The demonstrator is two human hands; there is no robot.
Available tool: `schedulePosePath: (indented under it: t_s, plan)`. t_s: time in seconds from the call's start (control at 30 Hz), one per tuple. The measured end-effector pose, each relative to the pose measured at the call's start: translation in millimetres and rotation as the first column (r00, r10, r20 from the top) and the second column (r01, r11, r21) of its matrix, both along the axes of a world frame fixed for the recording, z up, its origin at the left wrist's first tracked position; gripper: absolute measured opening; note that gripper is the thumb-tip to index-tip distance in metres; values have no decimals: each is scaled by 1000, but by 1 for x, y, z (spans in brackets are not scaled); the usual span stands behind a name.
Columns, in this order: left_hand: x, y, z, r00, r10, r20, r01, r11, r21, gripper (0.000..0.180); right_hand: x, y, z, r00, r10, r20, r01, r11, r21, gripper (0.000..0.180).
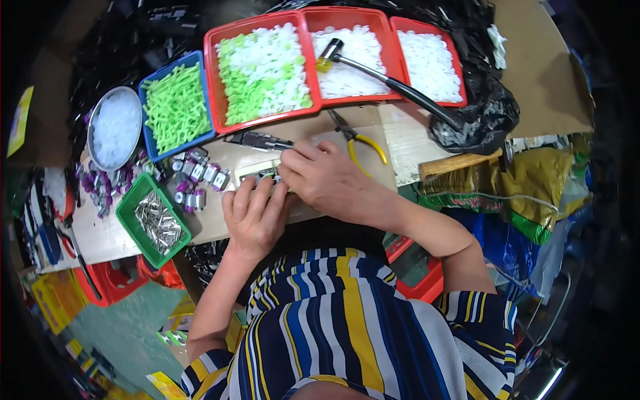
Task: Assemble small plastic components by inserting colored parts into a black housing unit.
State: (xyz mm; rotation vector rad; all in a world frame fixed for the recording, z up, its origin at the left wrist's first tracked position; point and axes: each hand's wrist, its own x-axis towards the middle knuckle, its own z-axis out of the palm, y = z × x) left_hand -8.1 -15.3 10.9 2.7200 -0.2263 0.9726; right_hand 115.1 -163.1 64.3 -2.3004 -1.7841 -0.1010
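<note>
In front of my body, my left hand (255, 212) has its fingers bent over the near edge of a small pale block with a dark inset (259, 172). My right hand (333, 181) is closed in a pinch at that block's right side, its fingertips close to the left ones. What either hand grips is hidden beneath the fingers. Just beyond them lies a dark slim part (257, 140). Yellow-handled pliers (357, 142) rest past my right hand. Small silver-and-purple parts (200, 175) are scattered left of my left hand.
Red trays (208, 73) of white and green pieces line the back, beside a blue tray (145, 120) of green pieces. A metal bowl (91, 137) and a green tray (125, 217) of metal pins stand left. A hammer (400, 87) crosses the trays; another wooden handle (460, 164) lies right.
</note>
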Motion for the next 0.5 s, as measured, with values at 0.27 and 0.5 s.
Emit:
schedulePosePath:
  t_s: [0.27, 0.5]
  plan:
    - [3, -3, 0, 1000, 17, -15, -16, 998, 59, 33, 10, -27, -10, 980, -55, -192, 117, 937, 329, 23]
    - [-4, 0, 14, 999, 19, -44, -19, 1000, 3, 31, 44, -136, 0, 760, -641, -108, 647, 731, 215, 16]
